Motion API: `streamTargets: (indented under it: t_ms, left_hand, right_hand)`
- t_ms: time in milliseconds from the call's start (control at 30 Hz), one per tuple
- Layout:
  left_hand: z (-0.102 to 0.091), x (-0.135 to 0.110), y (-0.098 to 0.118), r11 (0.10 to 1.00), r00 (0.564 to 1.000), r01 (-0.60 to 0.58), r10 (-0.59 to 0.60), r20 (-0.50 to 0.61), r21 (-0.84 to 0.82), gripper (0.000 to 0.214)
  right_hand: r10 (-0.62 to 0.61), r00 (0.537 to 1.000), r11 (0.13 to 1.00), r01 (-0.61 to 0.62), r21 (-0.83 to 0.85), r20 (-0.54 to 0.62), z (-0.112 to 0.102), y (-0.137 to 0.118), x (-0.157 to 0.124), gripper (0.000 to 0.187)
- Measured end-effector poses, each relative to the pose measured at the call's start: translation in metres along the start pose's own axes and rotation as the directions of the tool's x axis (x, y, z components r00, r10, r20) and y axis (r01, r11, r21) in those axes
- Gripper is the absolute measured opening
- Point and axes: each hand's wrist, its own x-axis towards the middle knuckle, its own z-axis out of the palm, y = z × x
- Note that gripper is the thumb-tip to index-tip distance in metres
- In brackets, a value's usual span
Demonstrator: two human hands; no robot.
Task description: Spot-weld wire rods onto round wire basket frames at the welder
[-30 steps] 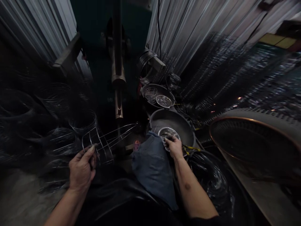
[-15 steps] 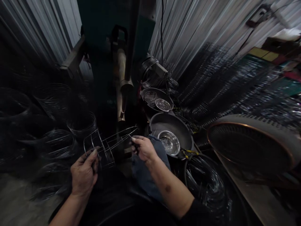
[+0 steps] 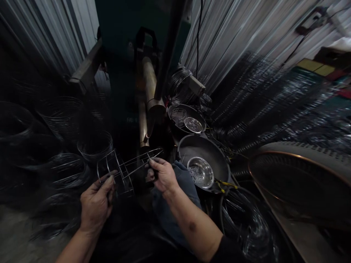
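My left hand [image 3: 96,199] is closed, with thumb and fingers gripping one end of a wire rack [image 3: 122,174] made of thin bent metal rods. The rack's narrow end points right, below the welding machine's metal electrodes [image 3: 144,140]. My right hand [image 3: 161,175] is pinched at this narrow end. A short piece of wire [image 3: 148,156] shows at its fingertips, against the rack's rods. Dark smudges cover the fingers, and the exact contact is hard to make out.
Right of my hands, a steel bowl [image 3: 201,171] of short metal pieces sits in a dark pan [image 3: 219,155]. Behind it is another pan [image 3: 175,124] with a small dish [image 3: 193,125]. Wire rings [image 3: 67,170] are stacked left. A round heater or fan [image 3: 298,179] stands right.
My right hand has shifted slightly left along the rack, and the short wire now stands across its rods. The view has turned slightly, moving the machine and pans rightward.
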Motion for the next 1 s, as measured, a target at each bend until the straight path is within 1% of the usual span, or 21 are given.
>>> streamTargets:
  t_ms: [167,333,500,633,767,933,1000]
  left_hand:
    - [0.008,0.012,0.013,1.000,1.000,0.028,-0.028,-0.001,0.006,0.042]
    - [0.015,0.025,0.027,0.999,1.000,-0.009,0.008,0.025,0.048,0.043]
    - [0.023,0.035,0.037,1.000,0.999,-0.016,0.015,0.036,0.012,0.037]
    - [0.027,0.036,0.044,0.998,0.998,-0.012,0.008,0.057,0.067,0.035]
    - [0.029,0.034,0.052,0.985,0.999,0.023,-0.028,0.027,0.169,0.037]
    - [0.030,0.037,0.053,0.993,0.998,0.044,-0.047,0.028,0.105,0.041]
    - [0.030,0.038,0.052,0.994,0.999,0.049,-0.051,0.018,0.097,0.039]
  right_hand:
    - [-0.048,0.999,0.999,0.047,0.023,0.022,0.007,-0.002,0.011,0.027]
    - [-0.083,0.996,0.996,0.083,0.038,0.014,0.018,-0.009,0.020,0.026]
    - [-0.106,0.994,0.994,0.106,0.026,-0.007,0.027,-0.019,0.026,0.023]
    - [-0.106,0.994,0.993,0.107,0.039,-0.025,0.031,-0.024,0.028,0.019]
    - [-0.099,0.995,0.994,0.100,0.052,-0.031,0.032,-0.025,0.028,0.014]
    - [-0.078,0.996,0.996,0.079,0.029,-0.046,0.033,-0.024,0.027,0.013]
    - [-0.094,0.995,0.994,0.092,-0.067,-0.035,0.029,-0.024,0.026,0.015]
